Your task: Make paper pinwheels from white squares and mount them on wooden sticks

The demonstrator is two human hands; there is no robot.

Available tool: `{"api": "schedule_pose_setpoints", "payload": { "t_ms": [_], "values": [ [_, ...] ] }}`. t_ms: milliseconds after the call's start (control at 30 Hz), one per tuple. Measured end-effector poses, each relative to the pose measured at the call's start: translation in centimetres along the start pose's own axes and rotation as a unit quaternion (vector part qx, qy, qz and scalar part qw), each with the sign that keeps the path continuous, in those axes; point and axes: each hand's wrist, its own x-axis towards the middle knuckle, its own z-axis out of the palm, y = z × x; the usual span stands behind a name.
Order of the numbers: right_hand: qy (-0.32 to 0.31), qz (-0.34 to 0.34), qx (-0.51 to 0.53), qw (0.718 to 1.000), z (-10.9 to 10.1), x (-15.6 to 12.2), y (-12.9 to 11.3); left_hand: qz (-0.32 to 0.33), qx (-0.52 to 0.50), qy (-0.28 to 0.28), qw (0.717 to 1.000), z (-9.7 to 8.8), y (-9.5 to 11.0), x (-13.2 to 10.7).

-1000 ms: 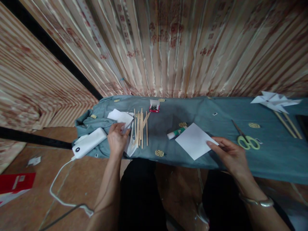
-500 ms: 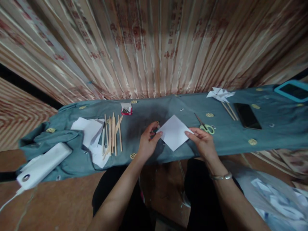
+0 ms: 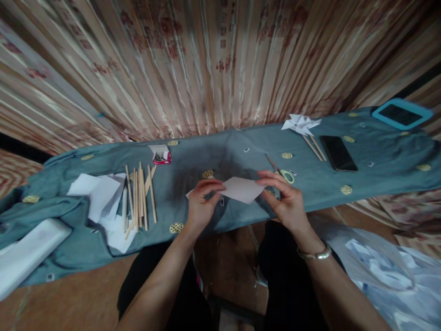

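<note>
A piece of white paper (image 3: 242, 189) is held up between my two hands, just above the cloth. My left hand (image 3: 204, 202) pinches its left side between thumb and fingers; a white corner also shows beyond that hand. On the opposite side, my right hand (image 3: 285, 197) grips the other corner, thumb below and fingers above. Scissors (image 3: 285, 176) with pale green handles lie just behind my right hand. To the left rest several wooden sticks (image 3: 140, 197), partly over loose white paper sheets (image 3: 99, 197).
A small red box (image 3: 161, 156) of tiny metal pieces stands open at the back. Paper pinwheels (image 3: 300, 125) on sticks lie beside a black phone (image 3: 338, 153). There is a blue-framed device (image 3: 402, 113) far right, a white device (image 3: 31, 253) at left, and a plastic bag (image 3: 379, 271) below.
The paper has turned from facing me as a flat diamond to a tilted, narrower shape. My hands have shifted their hold on it, and my view has swung slightly right.
</note>
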Motion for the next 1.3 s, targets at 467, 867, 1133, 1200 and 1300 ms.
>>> {"api": "schedule_pose_setpoints", "payload": {
  "t_ms": [467, 867, 1133, 1200, 1300],
  "values": [
    [-0.171, -0.011, -0.085, 0.982, -0.8, -3.5, 1.7, 0.128, 0.254, -0.21, 0.935, -0.8, 0.7, -3.7],
    [-0.104, 0.103, -0.002, 0.989, 1.9, -0.2, 3.4, 0.116, 0.263, -0.167, 0.943, -1.1, 0.3, -3.9],
    [-0.069, 0.156, -0.038, 0.985, 3.8, 0.5, 3.8, 0.194, 0.312, -0.232, 0.901, 0.5, 1.6, -5.4],
    [-0.066, 0.154, -0.06, 0.984, 4.0, 0.6, 3.7, 0.199, 0.331, -0.256, 0.886, 1.1, 1.5, -6.0],
    [-0.064, 0.154, -0.086, 0.982, 4.2, 0.7, 3.4, 0.198, 0.359, -0.262, 0.874, 1.5, 1.2, -6.5]
  ]
}}
